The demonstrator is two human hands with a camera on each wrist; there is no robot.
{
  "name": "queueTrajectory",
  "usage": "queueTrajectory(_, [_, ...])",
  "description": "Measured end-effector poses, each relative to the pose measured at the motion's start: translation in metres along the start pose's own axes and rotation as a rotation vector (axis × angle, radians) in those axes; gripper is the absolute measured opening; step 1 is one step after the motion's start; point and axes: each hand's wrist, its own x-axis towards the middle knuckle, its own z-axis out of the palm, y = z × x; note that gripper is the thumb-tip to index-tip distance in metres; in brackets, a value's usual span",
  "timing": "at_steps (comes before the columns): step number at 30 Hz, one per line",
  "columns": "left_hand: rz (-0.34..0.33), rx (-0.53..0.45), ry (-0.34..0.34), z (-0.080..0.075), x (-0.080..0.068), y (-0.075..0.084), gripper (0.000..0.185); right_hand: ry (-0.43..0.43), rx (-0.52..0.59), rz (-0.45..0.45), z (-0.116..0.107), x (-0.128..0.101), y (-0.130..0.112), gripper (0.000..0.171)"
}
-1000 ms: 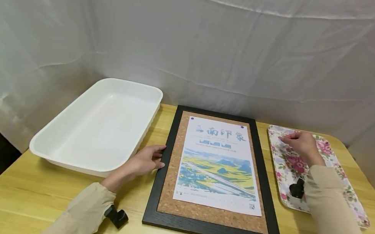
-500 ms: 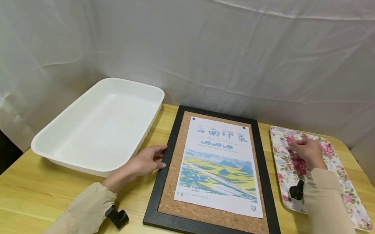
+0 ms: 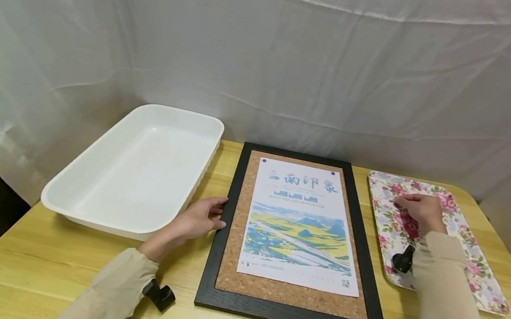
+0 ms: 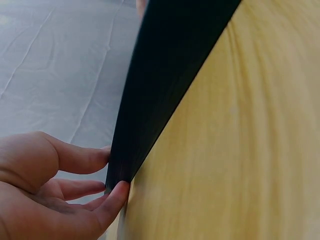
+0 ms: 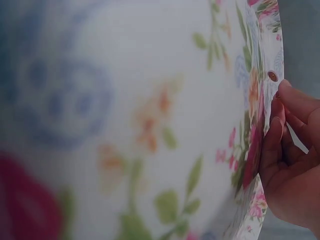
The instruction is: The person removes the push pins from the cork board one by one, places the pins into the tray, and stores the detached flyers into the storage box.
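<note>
On the table lies a cork board (image 3: 289, 296) in a black frame (image 3: 289, 318), bearing a paper poster (image 3: 302, 228) with purple pins at its top corners. My left hand (image 3: 199, 219) rests beside the frame's left side. In the left wrist view its fingertips (image 4: 119, 189) touch the dark side of the frame. My right hand (image 3: 422, 209) is over the floral tray (image 3: 476, 253), thumb and fingers brought together close above it. The right wrist view shows a tiny reddish thumbtack (image 5: 278, 94) between those fingertips. Another small brown-red round tack (image 5: 272, 76) sits on the tray beside them.
A deep white plastic tub (image 3: 130, 177) stands on the left of the wooden table (image 3: 31, 260), just beyond the left forearm. A grey curtain (image 3: 294, 69) hangs behind the table. Black wrist cameras are on both sleeves.
My right hand has drawn back slightly toward me and to the right over the floral tray, fingertips staying together. The left hand stays at the frame's side.
</note>
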Motion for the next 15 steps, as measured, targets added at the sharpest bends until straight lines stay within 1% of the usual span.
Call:
queueTrajectory(9, [0.0,-0.004,0.001,0.0001,0.0005,-0.0013,0.059,-0.026,0.052,0.066,-0.0021,-0.0019,-0.0015,0.042])
queueTrajectory(15, [0.0,-0.001,0.001,0.0004,0.0007,-0.0018,0.06,-0.02,0.028,0.051,-0.0027,-0.0014,-0.0011,0.051])
